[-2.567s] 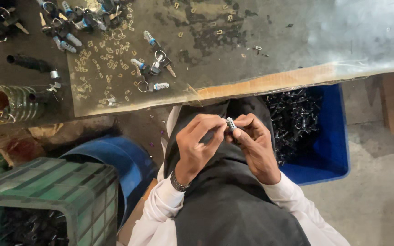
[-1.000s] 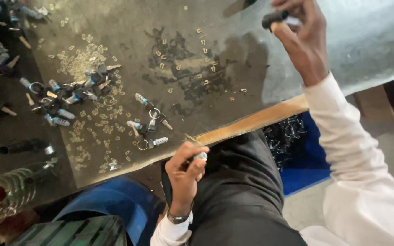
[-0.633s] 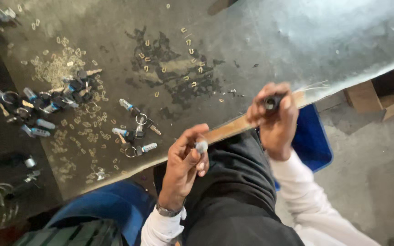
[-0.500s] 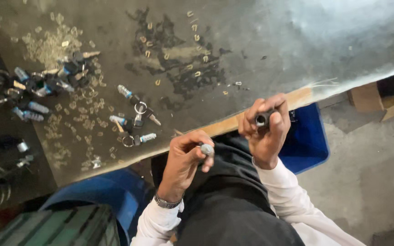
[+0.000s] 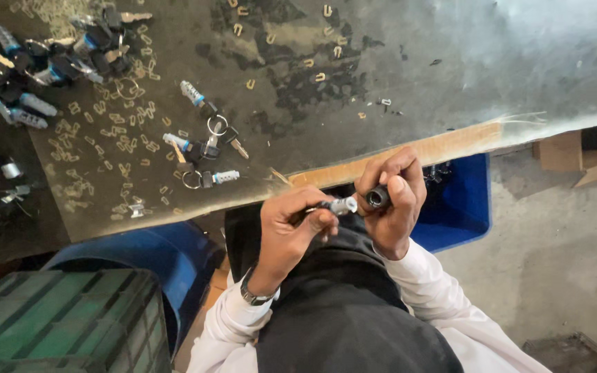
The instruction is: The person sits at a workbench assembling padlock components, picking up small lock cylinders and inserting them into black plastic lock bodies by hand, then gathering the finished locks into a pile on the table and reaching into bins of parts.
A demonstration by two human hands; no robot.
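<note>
My left hand grips a small silver lock cylinder that points to the right, just below the table's wooden edge. My right hand holds a short black round sleeve, its open end right beside the cylinder's tip. Both hands meet over my lap, above my dark apron. On the table lie three finished cylinders with keys and rings and a larger heap of them at the far left.
Several small brass clips are scattered over the grey table top. A blue bin sits under the table at right, a blue tub and a green crate at left. Cardboard boxes stand on the concrete floor.
My right hand reached out over the table, took the black sleeve and came back to my lap. It now sits next to the cylinder in my left hand.
</note>
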